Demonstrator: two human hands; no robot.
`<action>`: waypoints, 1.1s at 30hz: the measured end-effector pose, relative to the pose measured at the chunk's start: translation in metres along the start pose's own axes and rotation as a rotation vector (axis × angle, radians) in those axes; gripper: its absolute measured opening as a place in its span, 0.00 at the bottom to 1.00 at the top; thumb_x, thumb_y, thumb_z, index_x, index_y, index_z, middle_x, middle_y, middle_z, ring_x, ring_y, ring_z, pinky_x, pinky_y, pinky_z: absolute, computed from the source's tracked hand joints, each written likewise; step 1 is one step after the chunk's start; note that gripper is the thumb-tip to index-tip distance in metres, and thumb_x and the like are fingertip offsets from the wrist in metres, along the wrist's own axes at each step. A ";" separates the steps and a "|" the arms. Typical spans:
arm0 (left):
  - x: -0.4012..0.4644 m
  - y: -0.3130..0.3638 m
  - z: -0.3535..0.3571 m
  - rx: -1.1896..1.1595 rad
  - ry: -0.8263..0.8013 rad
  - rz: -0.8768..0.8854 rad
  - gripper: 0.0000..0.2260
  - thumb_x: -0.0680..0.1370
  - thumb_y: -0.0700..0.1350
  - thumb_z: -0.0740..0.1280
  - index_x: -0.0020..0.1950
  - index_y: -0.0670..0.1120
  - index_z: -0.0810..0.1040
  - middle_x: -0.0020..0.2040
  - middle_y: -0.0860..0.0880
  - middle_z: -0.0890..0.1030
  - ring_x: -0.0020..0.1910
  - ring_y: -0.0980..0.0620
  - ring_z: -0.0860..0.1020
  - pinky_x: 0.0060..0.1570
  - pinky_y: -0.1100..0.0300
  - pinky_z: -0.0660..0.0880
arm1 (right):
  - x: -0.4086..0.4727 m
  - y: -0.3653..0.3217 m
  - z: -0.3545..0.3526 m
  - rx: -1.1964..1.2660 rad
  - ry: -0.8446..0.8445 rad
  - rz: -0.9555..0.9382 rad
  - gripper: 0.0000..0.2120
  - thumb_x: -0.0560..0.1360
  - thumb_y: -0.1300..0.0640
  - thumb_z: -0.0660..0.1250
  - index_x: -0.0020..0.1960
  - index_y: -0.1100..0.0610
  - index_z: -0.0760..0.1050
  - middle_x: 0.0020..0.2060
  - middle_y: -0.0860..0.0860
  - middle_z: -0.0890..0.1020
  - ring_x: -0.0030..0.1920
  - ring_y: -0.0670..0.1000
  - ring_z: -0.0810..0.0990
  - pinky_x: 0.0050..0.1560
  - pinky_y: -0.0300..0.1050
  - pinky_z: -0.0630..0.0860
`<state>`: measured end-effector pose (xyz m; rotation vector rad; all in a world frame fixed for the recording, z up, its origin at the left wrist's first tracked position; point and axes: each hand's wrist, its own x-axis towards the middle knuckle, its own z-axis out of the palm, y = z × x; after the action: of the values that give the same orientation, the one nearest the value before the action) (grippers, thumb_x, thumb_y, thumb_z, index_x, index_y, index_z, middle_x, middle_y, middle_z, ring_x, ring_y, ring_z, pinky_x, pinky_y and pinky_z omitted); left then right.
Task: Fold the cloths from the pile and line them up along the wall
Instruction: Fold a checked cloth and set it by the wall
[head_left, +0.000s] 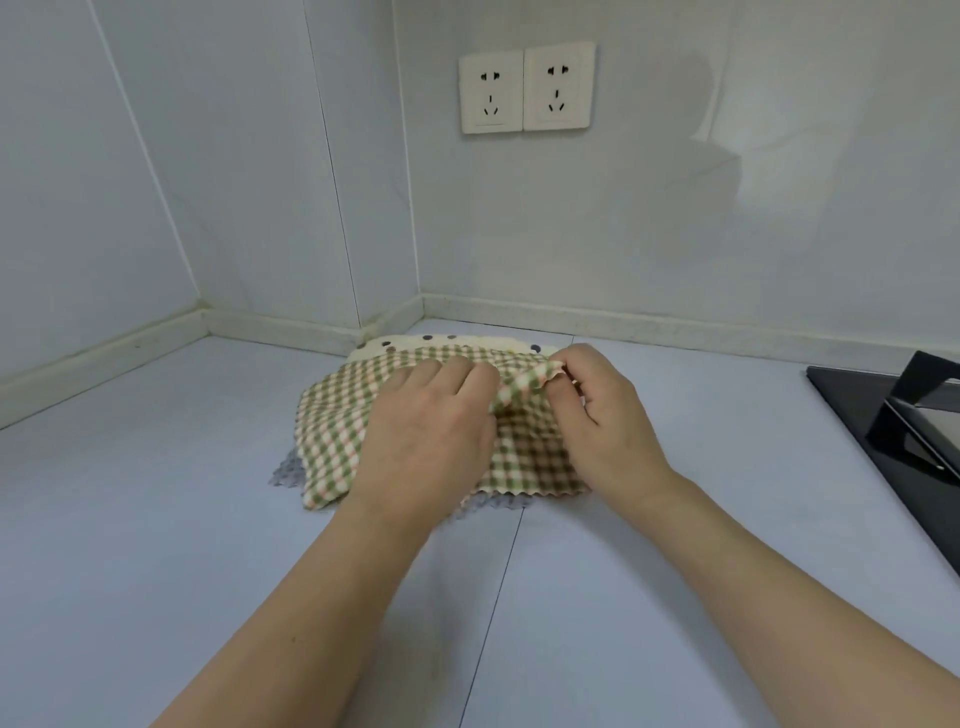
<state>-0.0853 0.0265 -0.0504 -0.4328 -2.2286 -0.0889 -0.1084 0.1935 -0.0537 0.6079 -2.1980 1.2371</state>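
Pile, counter corner, near wall: grey scalloped cloth (291, 475) at bottom; green checked cloth (332, 431) on top, my left hand (426, 415) and right hand (597, 400) pinching its far edge; dotted cream cloth (415, 343) behind. None folded or lined up yet.

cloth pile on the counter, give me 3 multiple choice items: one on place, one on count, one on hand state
1. Where does the pile lie?
A. near the wall corner
B. on the black hob
C. at the counter's near edge

2. How many wall sockets show?
A. one
B. two
C. four

3. What is the right hand doing?
A. hanging idle
B. pressing flat
C. pinching the checked cloth's edge

Answers:
1 A: the dotted cloth almost reaches the skirting.
2 B: the sockets sit side by side.
3 C: the right hand lifts an edge of the checked cloth; the left hand rests on it.
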 end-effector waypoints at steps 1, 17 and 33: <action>0.004 0.004 -0.009 0.023 0.011 -0.012 0.03 0.68 0.39 0.63 0.40 0.45 0.74 0.34 0.49 0.74 0.32 0.46 0.71 0.33 0.55 0.64 | 0.004 -0.008 -0.006 0.014 0.050 -0.003 0.10 0.77 0.55 0.56 0.42 0.61 0.71 0.39 0.52 0.75 0.42 0.52 0.74 0.42 0.48 0.72; 0.087 0.077 -0.235 -0.644 -0.417 -0.331 0.10 0.78 0.43 0.64 0.38 0.47 0.80 0.30 0.50 0.78 0.27 0.55 0.72 0.29 0.66 0.68 | 0.000 -0.173 -0.191 0.218 0.136 0.141 0.10 0.78 0.63 0.62 0.44 0.53 0.81 0.34 0.46 0.82 0.31 0.42 0.77 0.33 0.36 0.72; 0.065 0.110 -0.203 -0.688 -0.814 -0.329 0.06 0.77 0.42 0.66 0.41 0.42 0.79 0.33 0.49 0.74 0.31 0.52 0.69 0.34 0.61 0.66 | -0.050 -0.114 -0.271 0.039 -0.073 0.467 0.16 0.81 0.50 0.59 0.42 0.59 0.78 0.34 0.49 0.83 0.35 0.49 0.81 0.36 0.41 0.75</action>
<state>0.0633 0.1056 0.1208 -0.5156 -3.0242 -1.0351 0.0629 0.3814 0.1023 0.1533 -2.4686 1.5066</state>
